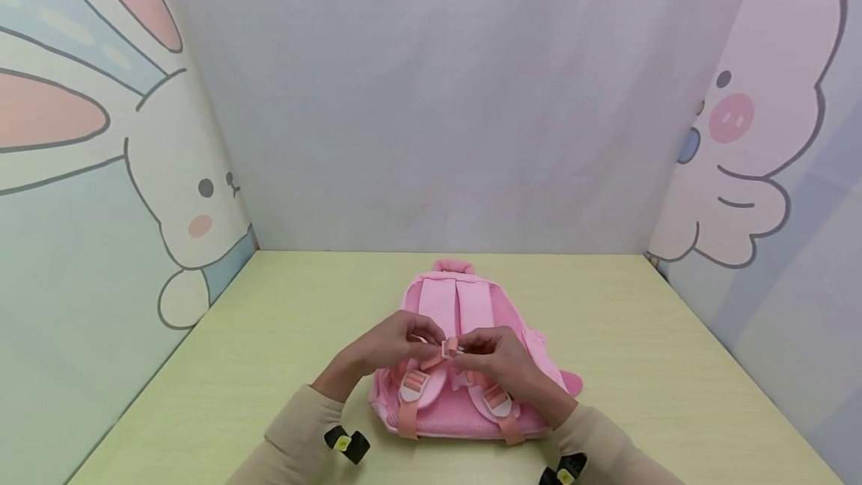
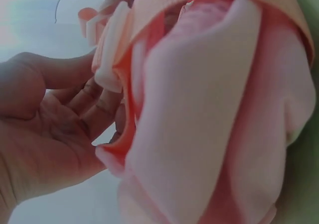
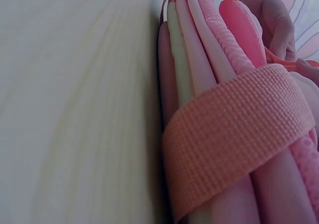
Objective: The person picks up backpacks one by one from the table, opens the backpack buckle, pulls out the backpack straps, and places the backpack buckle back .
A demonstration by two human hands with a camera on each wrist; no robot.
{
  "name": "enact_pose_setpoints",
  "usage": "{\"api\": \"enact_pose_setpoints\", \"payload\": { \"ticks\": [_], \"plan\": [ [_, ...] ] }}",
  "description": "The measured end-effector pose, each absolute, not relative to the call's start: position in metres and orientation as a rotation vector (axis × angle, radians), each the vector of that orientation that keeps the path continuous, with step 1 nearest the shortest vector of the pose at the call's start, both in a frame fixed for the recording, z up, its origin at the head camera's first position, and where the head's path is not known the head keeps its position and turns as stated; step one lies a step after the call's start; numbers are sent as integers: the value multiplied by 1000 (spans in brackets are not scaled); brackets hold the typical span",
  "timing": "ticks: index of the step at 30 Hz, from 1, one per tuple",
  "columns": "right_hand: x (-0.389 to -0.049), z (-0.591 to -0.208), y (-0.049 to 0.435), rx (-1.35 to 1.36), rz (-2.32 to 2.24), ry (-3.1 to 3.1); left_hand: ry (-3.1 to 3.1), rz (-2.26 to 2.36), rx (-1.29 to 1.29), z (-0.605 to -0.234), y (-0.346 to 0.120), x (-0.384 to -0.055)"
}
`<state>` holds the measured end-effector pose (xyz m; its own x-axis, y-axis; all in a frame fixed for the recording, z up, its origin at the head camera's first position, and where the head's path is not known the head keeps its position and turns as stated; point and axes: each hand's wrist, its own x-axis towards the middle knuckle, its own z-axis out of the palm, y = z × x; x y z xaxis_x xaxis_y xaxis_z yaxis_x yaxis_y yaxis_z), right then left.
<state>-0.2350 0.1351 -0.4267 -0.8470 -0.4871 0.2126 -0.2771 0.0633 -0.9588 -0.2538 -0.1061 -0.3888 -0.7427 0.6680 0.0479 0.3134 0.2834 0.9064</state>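
Note:
A pink backpack (image 1: 453, 421) lies with its shoulder straps facing up. Over its middle, a small white buckle (image 1: 445, 350) on a peach chest strap (image 2: 124, 35) is between the two hands. My left hand (image 1: 399, 341) pinches the strap beside the buckle with thumb and fingers. From the other side, my right hand (image 1: 500, 362) pinches the buckle end, thumb and index fingertips close to the left hand's. The right wrist view mostly shows the bag's side and a wide peach webbing strap (image 3: 239, 134); part of a hand shows at the top.
White adjuster buckles sit on the lower left shoulder strap (image 1: 413, 386) and the lower right one (image 1: 498, 400). A carry handle (image 1: 453, 266) tops the bag. The pale wooden table (image 1: 303, 298) meets a grey curtain (image 1: 438, 111) behind and cartoon-printed panels at both sides.

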Motion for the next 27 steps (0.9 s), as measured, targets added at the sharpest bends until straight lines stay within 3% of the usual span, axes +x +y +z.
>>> {"api": "enact_pose_setpoints", "payload": {
  "ticks": [27],
  "plan": [
    [-235, -424, 137, -696, -1917, 2180, 2449, 1240, 998, -376, -102, -242]
  ]
}}
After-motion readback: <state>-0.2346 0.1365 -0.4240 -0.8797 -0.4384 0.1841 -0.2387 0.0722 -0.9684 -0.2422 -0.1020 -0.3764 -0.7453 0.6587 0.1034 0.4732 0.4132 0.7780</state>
